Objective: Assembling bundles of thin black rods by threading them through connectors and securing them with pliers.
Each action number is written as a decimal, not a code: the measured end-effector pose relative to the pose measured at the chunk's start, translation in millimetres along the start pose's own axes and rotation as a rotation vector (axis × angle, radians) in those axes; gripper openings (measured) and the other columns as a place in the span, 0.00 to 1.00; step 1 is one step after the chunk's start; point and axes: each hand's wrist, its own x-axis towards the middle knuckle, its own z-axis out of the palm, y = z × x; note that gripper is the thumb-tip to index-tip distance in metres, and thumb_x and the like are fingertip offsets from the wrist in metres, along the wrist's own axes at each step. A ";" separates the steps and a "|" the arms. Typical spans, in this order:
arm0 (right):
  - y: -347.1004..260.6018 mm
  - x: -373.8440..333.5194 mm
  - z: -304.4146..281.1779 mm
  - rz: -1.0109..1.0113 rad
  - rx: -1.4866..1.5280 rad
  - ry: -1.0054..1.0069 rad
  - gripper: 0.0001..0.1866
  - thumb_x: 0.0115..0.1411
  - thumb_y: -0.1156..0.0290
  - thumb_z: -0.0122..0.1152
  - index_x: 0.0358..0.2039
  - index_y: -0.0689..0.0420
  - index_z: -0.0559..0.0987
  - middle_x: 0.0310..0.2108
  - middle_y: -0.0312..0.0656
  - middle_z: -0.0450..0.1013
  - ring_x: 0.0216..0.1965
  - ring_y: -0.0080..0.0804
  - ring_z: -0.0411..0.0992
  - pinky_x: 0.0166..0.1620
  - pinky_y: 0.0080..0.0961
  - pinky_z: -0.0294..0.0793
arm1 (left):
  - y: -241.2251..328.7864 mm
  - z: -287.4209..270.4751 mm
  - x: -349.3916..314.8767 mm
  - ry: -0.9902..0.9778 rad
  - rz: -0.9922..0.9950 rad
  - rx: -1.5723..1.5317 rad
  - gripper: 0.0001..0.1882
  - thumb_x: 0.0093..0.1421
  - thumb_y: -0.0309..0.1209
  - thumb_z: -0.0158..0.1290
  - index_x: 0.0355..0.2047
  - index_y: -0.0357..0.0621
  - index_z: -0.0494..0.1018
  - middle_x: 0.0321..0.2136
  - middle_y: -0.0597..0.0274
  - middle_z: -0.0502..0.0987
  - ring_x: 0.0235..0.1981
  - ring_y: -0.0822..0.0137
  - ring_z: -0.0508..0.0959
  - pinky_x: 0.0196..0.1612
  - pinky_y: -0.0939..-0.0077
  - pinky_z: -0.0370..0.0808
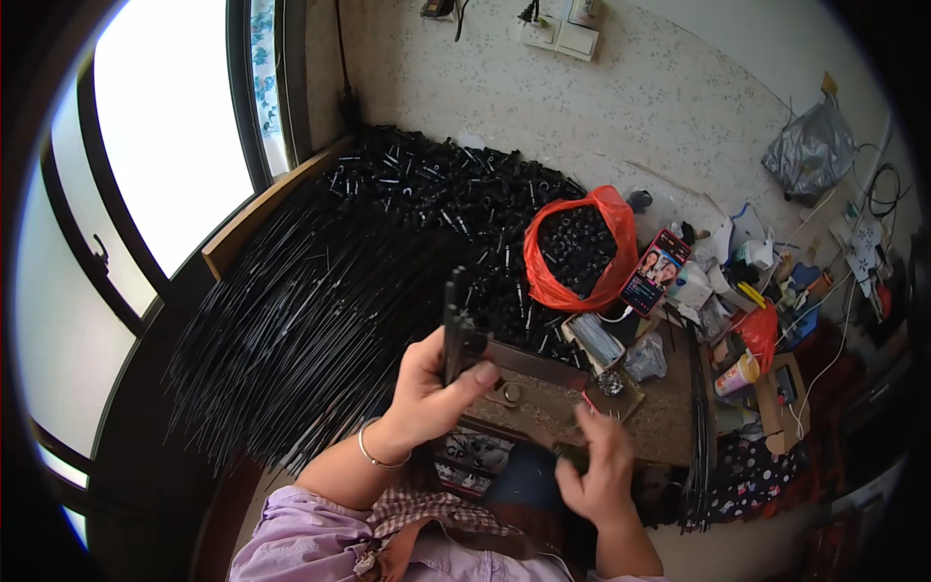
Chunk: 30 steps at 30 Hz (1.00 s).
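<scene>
Before a speckled wall [698,107], the left hand [434,386] holds slim black rods [451,335].

Window [165,107] far left of frame, board [276,204] just beside it. On the tabletop [669,393]: heap of rods [281,339] to the left, loose small parts [427,184] piled behind it, upper centre. Plastic bag [626,218] right of that pile, more small parts [574,247] inside. Phone [657,272] just right of the bag; cup [737,373] farther right. My left hand [432,388] at frame centre, before the heaps, slim pieces [451,335] in it. My right hand [599,461] lower right of that. Wall sockets [558,37] top centre.
</scene>
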 end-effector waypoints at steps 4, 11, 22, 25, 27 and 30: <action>-7.0 -23.2 8.2 0.902 1.853 -0.848 0.13 0.47 0.75 0.48 0.33 0.66 0.63 0.20 0.42 0.67 0.17 0.25 0.65 0.22 0.17 0.64 | -0.2 4.9 1.0 -0.054 -0.156 -0.170 0.04 0.47 0.27 0.45 0.21 0.40 0.62 0.12 0.72 0.62 0.12 0.84 0.60 0.13 0.91 0.55; -14.2 -13.8 26.9 0.338 0.464 -0.182 0.22 0.36 0.80 0.52 0.36 0.63 0.61 0.23 0.43 0.65 0.20 0.27 0.64 0.23 0.21 0.63 | -6.9 -16.6 -2.1 -0.083 0.067 0.134 0.22 0.30 0.32 0.62 0.23 0.39 0.63 0.15 0.72 0.64 0.17 0.83 0.60 0.20 0.90 0.59; -48.5 -31.9 46.8 0.763 1.640 -0.884 0.19 0.37 0.72 0.59 0.30 0.66 0.64 0.13 0.43 0.64 0.11 0.26 0.61 0.17 0.18 0.62 | -1.0 -33.0 -19.0 -0.228 0.015 0.027 0.33 0.26 0.38 0.63 0.33 0.37 0.62 0.22 0.71 0.65 0.24 0.81 0.61 0.26 0.87 0.61; -38.3 -30.7 46.8 0.422 0.647 -0.259 0.25 0.35 0.74 0.56 0.36 0.64 0.59 0.24 0.40 0.63 0.23 0.25 0.63 0.25 0.19 0.63 | -1.4 -36.0 -18.0 -0.204 0.027 0.151 0.31 0.26 0.38 0.63 0.31 0.37 0.62 0.22 0.69 0.66 0.24 0.81 0.62 0.27 0.86 0.61; -27.5 -16.9 43.4 0.082 0.041 0.039 0.19 0.40 0.76 0.51 0.35 0.63 0.60 0.25 0.44 0.63 0.23 0.30 0.64 0.26 0.21 0.63 | -2.3 -38.0 -16.5 -0.211 0.058 0.255 0.29 0.27 0.37 0.63 0.28 0.38 0.63 0.19 0.71 0.65 0.22 0.81 0.63 0.25 0.87 0.62; -47.9 -30.6 37.3 0.360 0.327 -0.348 0.13 0.46 0.76 0.46 0.33 0.66 0.61 0.23 0.43 0.64 0.21 0.28 0.64 0.25 0.18 0.63 | -2.9 -38.1 -14.1 -0.165 -0.013 0.019 0.27 0.27 0.36 0.63 0.27 0.39 0.63 0.16 0.74 0.63 0.19 0.82 0.62 0.22 0.88 0.60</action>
